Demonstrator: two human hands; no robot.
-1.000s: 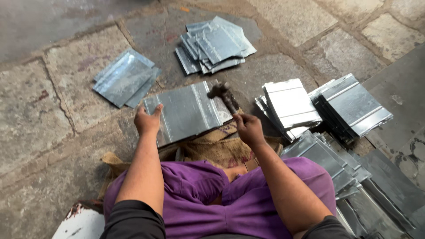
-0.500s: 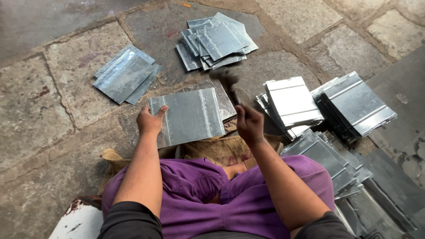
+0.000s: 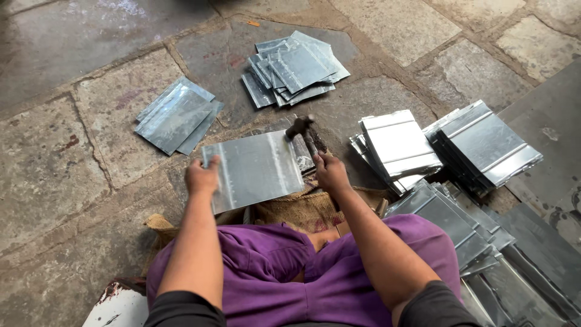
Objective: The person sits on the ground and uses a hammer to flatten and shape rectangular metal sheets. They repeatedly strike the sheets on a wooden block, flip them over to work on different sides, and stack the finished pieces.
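A shiny rectangular metal sheet lies in front of my knees on a burlap-covered block. My left hand grips the sheet's left edge. My right hand is closed around the handle of a hammer, whose dark head hangs just above the sheet's far right edge. My legs, in purple cloth, fill the lower part of the view.
Stacks of metal sheets lie around on the stone floor: one at the left, one fanned out at the back, ribbed ones at the right and far right, and more by my right knee.
The hammer head has swung from raised over the sheet's far right corner down to just above its right edge. My left hand stays on the sheet.
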